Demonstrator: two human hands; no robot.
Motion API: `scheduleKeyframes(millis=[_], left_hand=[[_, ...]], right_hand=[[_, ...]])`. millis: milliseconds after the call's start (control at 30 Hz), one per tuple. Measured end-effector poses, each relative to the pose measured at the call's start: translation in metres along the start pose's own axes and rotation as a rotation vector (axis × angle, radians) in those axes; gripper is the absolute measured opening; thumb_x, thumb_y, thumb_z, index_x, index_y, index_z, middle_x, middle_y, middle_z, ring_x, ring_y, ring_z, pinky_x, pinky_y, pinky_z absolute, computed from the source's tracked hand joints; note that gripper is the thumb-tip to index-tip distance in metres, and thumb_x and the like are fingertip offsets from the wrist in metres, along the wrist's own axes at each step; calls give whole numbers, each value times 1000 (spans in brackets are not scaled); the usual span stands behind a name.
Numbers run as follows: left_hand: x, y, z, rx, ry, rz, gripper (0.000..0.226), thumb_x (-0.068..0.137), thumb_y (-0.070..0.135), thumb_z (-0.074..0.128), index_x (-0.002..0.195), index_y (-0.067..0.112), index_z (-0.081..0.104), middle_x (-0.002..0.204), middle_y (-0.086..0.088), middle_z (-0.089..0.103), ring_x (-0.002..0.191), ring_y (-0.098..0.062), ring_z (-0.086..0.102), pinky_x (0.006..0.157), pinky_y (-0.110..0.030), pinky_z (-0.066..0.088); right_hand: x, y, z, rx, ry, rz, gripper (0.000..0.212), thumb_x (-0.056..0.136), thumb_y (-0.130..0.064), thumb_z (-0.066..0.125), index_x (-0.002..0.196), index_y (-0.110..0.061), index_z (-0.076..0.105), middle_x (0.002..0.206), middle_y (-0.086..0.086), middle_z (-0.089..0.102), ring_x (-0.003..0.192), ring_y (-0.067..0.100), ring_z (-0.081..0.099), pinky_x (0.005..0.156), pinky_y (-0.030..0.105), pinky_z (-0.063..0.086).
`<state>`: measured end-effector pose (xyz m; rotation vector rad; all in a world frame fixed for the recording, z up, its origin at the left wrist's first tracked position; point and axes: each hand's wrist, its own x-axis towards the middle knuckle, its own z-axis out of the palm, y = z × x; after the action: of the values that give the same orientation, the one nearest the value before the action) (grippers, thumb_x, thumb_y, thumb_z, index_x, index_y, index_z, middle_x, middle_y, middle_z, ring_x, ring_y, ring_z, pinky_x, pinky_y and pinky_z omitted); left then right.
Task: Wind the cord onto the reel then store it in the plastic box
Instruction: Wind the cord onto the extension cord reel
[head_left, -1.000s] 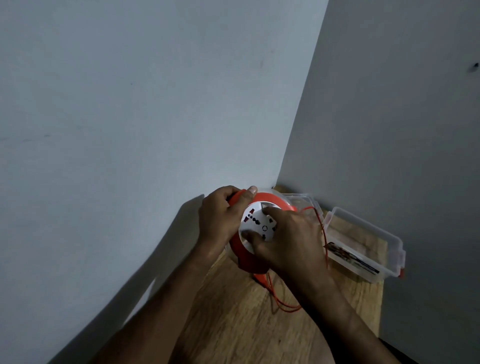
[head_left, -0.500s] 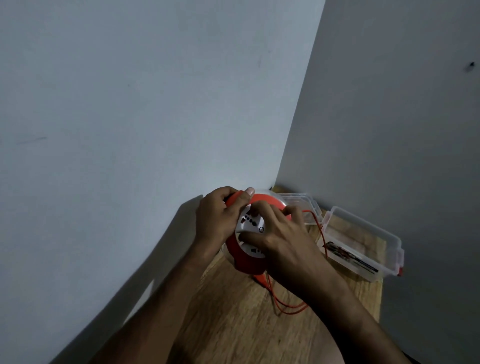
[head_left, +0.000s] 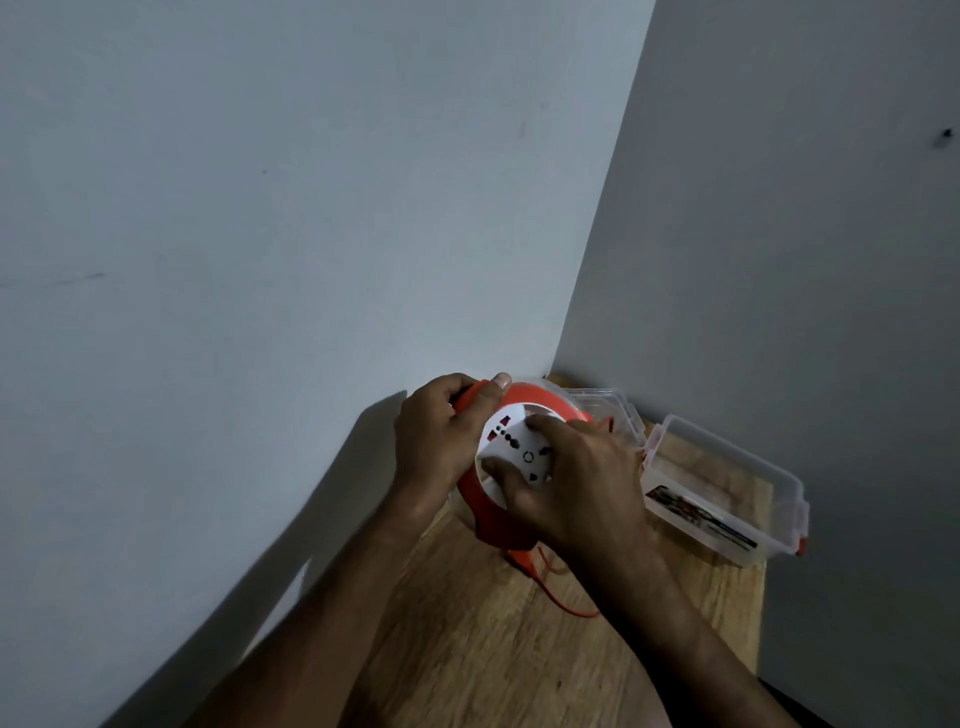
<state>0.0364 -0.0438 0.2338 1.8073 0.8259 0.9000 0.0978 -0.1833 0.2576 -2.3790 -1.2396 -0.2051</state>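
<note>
Winding is the step in hand, and both hands are on the reel (head_left: 511, 519). The right hand (head_left: 576, 483) lies over the white socket face (head_left: 514, 447), thumb pressed at its lower left edge and fingers spread across its 2 o'clock side, clamped on that inner disc as if to turn it. The left hand (head_left: 441, 441) is closed around the orange rim at about 10 o'clock, thumb tip laid over the top edge, steadying the housing.

The reel is tilted with its face toward the camera, held above the far end of the wooden desk (head_left: 467, 649). From its 6 o'clock edge the orange cord (head_left: 563, 605) hangs in a loose loop down to the desk; how much is left unwound I cannot tell, because the right forearm hides part of it.

To do this well, the left hand should probably hold the housing firm while the right turns the disc in even strokes, regripping without letting it slip back. Keeping the slack cord clear of the wrist ought to prevent a snag or kink at the slot.

At 3 o'clock from the reel, just beside it, the clear plastic box (head_left: 779, 483) stands open on the desk against the wall, its lid (head_left: 605, 410) lying behind the reel. Something dark and flat already lies inside.
</note>
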Motion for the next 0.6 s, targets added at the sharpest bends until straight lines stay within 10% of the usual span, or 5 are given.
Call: scheduleKeyframes(millis=[167, 333, 600], left_hand=[[0, 0, -5, -7, 7, -8, 40, 95, 58, 64, 96, 20, 78, 86, 7, 78, 79, -11, 76, 78, -40, 66], [3, 0, -8, -31, 7, 4, 43, 91, 63, 64, 89, 23, 77, 78, 7, 77, 75, -10, 75, 76, -46, 65], [2, -3, -5, 15, -17, 50, 46, 87, 68, 63, 80, 24, 74, 73, 9, 74, 72, -6, 72, 73, -42, 62]], right_hand=[[-13, -8, -9, -117, 98, -172, 49, 81, -47, 71, 120, -17, 68, 115, 7, 70, 93, 24, 69, 69, 34, 57], [-7, 6, -17, -256, -124, -455, 74, 64, -30, 86, 132, -30, 57, 142, 10, 46, 133, 31, 41, 99, 55, 45], [0, 10, -11, -336, -187, -469, 71, 56, -37, 89, 123, -36, 64, 139, 9, 41, 130, 29, 40, 90, 52, 41]])
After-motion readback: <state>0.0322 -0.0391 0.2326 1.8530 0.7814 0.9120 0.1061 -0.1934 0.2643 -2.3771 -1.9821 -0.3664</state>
